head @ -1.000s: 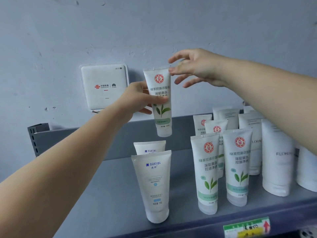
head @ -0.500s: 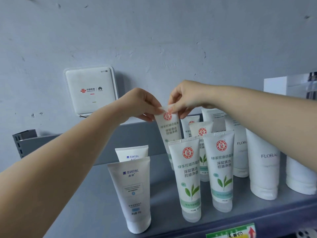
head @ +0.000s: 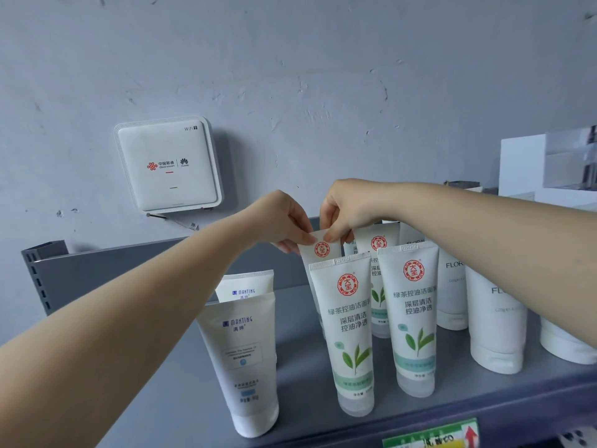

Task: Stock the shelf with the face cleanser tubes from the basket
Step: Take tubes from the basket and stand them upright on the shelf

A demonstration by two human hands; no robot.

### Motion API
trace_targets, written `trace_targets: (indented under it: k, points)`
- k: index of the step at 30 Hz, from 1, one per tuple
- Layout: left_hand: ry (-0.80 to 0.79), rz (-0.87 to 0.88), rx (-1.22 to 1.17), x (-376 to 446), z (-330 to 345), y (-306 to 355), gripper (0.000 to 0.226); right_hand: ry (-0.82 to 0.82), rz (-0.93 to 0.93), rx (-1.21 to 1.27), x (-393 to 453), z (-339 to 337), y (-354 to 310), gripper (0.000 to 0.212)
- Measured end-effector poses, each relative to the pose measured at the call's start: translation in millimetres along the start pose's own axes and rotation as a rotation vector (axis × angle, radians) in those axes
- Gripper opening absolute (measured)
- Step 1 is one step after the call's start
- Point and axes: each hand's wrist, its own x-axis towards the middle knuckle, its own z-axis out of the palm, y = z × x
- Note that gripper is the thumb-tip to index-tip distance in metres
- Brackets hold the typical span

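Observation:
A white green-tea cleanser tube with a red round logo stands upright behind the front row on the grey shelf. My left hand pinches its top left corner. My right hand pinches its top right corner. The tube's lower part is hidden behind a matching front-row tube. A second matching tube stands to the right, with another partly hidden behind. The basket is out of view.
Two white Manting tubes stand at the front left. Larger white Flora tubes fill the right side. A white router hangs on the wall. A white box sits at the far right. A green price label marks the shelf edge.
Both hands brought the tube down from mid-air into the row behind the front tubes. My right hand went from open beside the tube's top to pinching it; my left shifted from its body to its top.

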Motion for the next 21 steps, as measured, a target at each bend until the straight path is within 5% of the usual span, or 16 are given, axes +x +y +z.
trace_targets:
  k: [16, 21]
  points:
    - [-0.027, 0.013, 0.068, -9.9, -0.9, 4.5, 0.014, -0.016, -0.033, -0.150, -9.5, -1.9, -9.7, 0.008]
    - [0.167, 0.109, 0.142, -21.4, -11.8, 13.3, 0.023, 0.240, -0.066, -0.223, -23.1, -18.0, -16.1, 0.016]
